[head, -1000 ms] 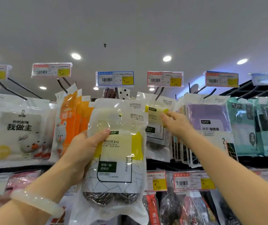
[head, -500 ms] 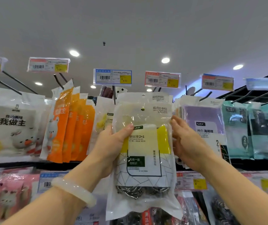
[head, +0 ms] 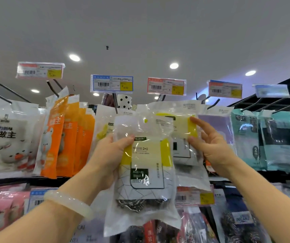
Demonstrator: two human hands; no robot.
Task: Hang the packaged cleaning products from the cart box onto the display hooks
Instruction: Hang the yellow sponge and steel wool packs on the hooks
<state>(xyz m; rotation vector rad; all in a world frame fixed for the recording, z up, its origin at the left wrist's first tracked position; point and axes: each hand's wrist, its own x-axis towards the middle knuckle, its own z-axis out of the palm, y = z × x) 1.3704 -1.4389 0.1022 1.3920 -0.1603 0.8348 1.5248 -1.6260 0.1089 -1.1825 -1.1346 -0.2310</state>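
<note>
Now your left hand (head: 112,155) grips the packet (head: 146,165), its hole above your fingers (head: 126,138); your right hand (head: 211,146), fingers relaxed, touches the hung packets (head: 181,120). Next, thread it onto that hook (head: 212,104).

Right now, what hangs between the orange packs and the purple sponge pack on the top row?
In the head view, yellow-labelled scrubber packs hang between the orange packs and the purple pack; the left hand holds another scrubber pack before them.

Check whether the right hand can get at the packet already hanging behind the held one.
Probably yes. The right hand is open with its fingers already on the hanging packet; the held packet in the left hand sits lower left and covers only part of it.
</note>
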